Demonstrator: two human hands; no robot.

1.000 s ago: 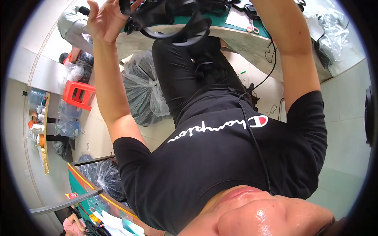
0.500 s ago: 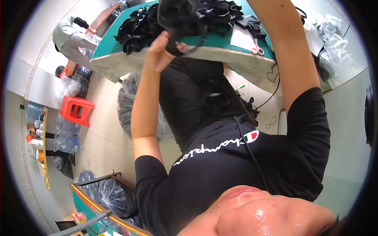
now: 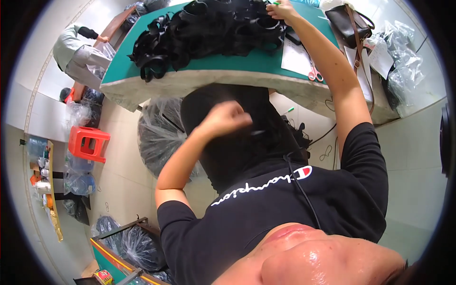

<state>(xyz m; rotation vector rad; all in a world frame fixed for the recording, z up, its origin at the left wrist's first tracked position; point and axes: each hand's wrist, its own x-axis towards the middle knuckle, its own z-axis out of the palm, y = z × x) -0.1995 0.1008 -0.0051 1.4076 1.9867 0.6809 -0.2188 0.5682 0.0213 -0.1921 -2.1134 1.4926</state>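
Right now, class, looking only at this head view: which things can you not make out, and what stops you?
- Left hand: motion-blurred fist above the lap; whether it holds anything is unclear.
- Right hand: at the picture's top edge, on the pile of black straps; its grip cannot be seen.
- Scissors: too small to show detail.
- Co-worker: small and bent by the fisheye rim; their work is unreadable.

black straps (image 3: 209,28), heaped, on green table
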